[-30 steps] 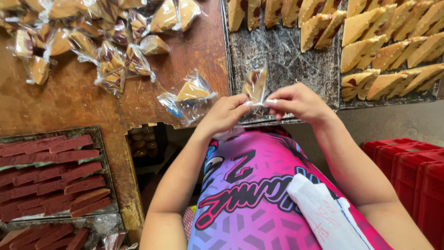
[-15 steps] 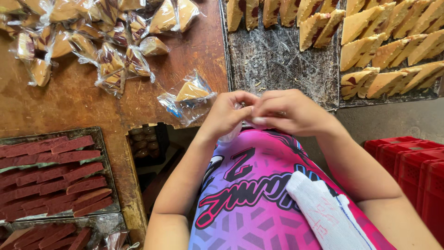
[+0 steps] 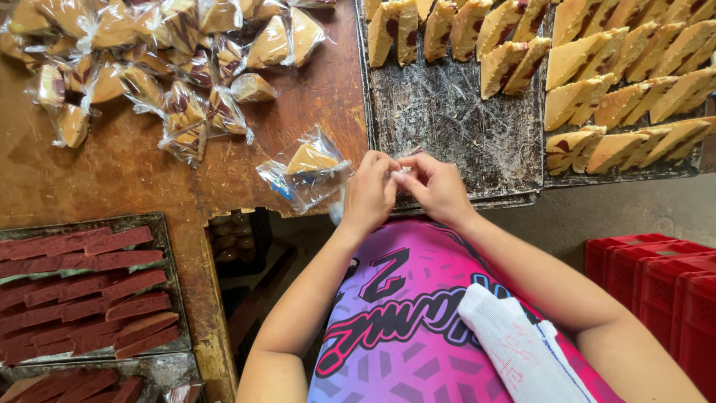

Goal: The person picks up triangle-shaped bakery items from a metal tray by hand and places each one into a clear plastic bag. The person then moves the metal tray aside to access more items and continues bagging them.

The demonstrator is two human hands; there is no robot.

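My left hand [image 3: 369,192] and my right hand [image 3: 434,186] are pressed together at the front edge of a dark metal baking tray [image 3: 455,119]. Between their fingertips sits a small clear plastic wrapper [image 3: 401,172], mostly hidden; what it contains cannot be seen. Just left of my left hand lies a wrapped triangular cake piece [image 3: 309,160] in a clear bag on the brown wooden table [image 3: 112,179]. Unwrapped yellow cake wedges [image 3: 611,67] with dark filling line the tray's back and right side.
A heap of wrapped cake pieces [image 3: 149,67] covers the table's back left. Trays of dark red bars [image 3: 82,291] sit at the lower left. Red plastic crates [image 3: 656,283] stand at the right. A white cloth [image 3: 514,343] lies on my lap.
A second ago my hands held a wrapped piece up in plain sight. They have closed together over it, and the piece is now hidden between the fingers.
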